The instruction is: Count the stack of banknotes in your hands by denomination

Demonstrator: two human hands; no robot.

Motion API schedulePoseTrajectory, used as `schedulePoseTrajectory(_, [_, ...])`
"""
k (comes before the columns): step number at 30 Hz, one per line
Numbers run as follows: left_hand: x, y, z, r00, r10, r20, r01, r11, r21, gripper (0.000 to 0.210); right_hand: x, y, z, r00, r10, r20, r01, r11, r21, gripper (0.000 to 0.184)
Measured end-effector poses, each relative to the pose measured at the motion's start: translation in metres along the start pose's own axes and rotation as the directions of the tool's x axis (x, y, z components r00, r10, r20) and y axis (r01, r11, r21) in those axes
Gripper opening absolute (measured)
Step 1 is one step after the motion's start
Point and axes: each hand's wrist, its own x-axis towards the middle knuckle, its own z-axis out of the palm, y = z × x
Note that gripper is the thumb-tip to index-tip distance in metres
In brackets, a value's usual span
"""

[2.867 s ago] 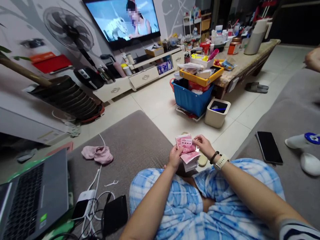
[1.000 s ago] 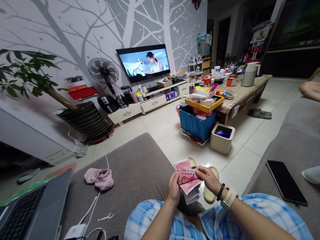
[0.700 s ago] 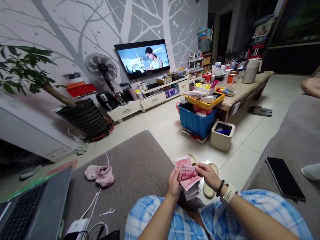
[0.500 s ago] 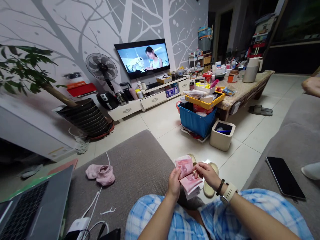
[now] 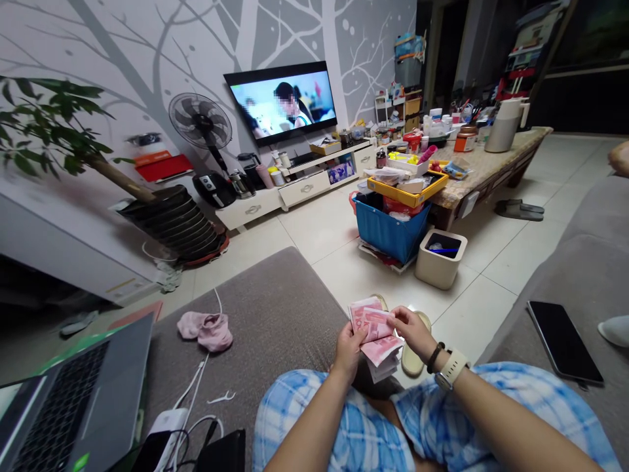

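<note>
A wad of pink banknotes [image 5: 381, 349] is held above my lap, folded over so that some notes stand up and others hang down. My left hand [image 5: 348, 351] grips the wad at its left side, thumb across the front. With fingers and thumb pinched, my right hand [image 5: 413, 330] holds the right edge of one upper banknote [image 5: 376, 322]. A dark bracelet and a pale watch [image 5: 452, 368] circle my right wrist. Below the notes, yellowish slippers [image 5: 415, 351] stand on the floor, partly covered by my hands.
On the grey sofa to my left lie an open laptop [image 5: 73, 400], pink socks [image 5: 206, 330], a power strip [image 5: 170, 426] and cables. A black phone [image 5: 565, 341] rests at right. Ahead are a beige bin [image 5: 439, 262], a blue crate [image 5: 388, 226] and a cluttered table [image 5: 484, 170].
My right hand has moved up along the notes, and one upper note now stands over those behind it. The view has shifted slightly, and the television picture differs.
</note>
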Motion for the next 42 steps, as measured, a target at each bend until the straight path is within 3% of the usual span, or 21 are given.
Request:
schedulePoseTrajectory(7, [0.001, -0.003, 0.001, 1.0, 0.002, 0.0, -0.002, 1.0, -0.005, 0.034, -0.005, -0.01, 0.001, 0.999, 0.0, 0.032, 0.001, 1.0, -0.024, 0.034])
schedulePoseTrajectory(17, [0.006, -0.007, -0.002, 0.988, 0.063, -0.139, -0.066, 0.998, -0.018, 0.03, -0.002, -0.003, -0.002, 0.998, 0.023, 0.06, -0.025, 0.999, 0.035, 0.037])
schedulePoseTrajectory(42, [0.007, -0.008, 0.0, 0.992, 0.084, -0.09, -0.088, 0.995, -0.044, 0.025, -0.006, -0.009, -0.004, 0.997, 0.031, 0.069, -0.033, 0.999, 0.029, 0.032])
